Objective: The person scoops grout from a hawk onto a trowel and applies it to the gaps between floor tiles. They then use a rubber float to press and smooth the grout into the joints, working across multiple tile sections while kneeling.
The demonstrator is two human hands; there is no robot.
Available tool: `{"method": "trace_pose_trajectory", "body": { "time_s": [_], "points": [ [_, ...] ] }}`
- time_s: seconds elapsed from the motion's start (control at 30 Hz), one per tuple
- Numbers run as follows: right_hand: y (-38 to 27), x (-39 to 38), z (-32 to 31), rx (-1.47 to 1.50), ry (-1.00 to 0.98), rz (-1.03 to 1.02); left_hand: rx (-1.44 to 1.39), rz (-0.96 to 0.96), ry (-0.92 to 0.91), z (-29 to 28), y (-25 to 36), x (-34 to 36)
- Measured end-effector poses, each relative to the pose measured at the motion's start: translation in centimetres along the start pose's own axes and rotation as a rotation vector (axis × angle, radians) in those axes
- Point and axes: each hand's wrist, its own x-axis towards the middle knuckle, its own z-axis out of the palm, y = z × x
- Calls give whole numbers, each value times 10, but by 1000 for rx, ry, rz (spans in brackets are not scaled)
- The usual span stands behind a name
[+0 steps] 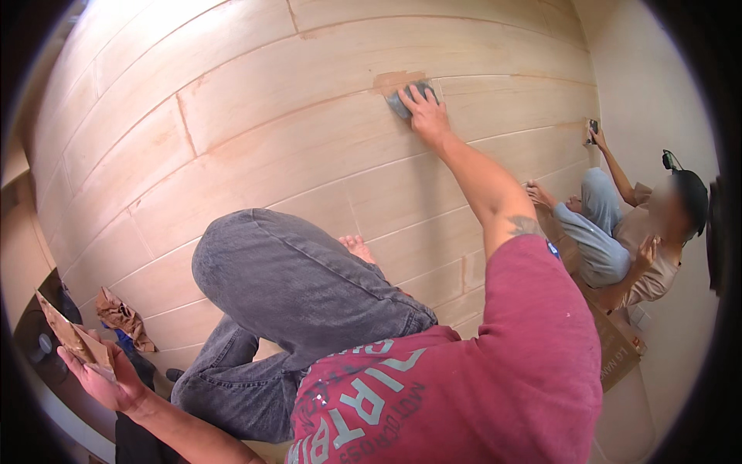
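My right hand [430, 116] reaches far out and presses a dark grey, flat spreader-like pad [399, 107] against the plank tiles [278, 147]. A patch of brown grout [398, 79] is smeared on the tile just beyond the pad. My fingers are spread over the pad's back, and its underside is hidden. Low on the left, my left hand [112, 383] holds up a bent piece of cardboard [81, 340] with brown paste on it. Brown smears follow several tile joints, such as the joint [185, 124] at the left.
Crumpled brown paper [124, 319] lies at the left, beside a dark rounded object [37, 332]. A co-worker [657, 240] crouches at the right by the white wall [657, 93], one hand holding a dark tool [593, 130] on the tiles. Flat cardboard [614, 348] lies near them.
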Motion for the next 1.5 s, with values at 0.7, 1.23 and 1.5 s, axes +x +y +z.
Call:
{"method": "trace_pose_trajectory", "body": {
  "time_s": [0.7,1.23,1.5],
  "points": [
    [-145,50,-10,369,-398,-27,-45,-77,-275,36,7,2],
    [-56,64,-28,279,-320,438,-26,-15,53,33,-4,-5],
    [-236,39,6,385,-357,-71,-25,63,-71,29,-5,0]
  ]
}}
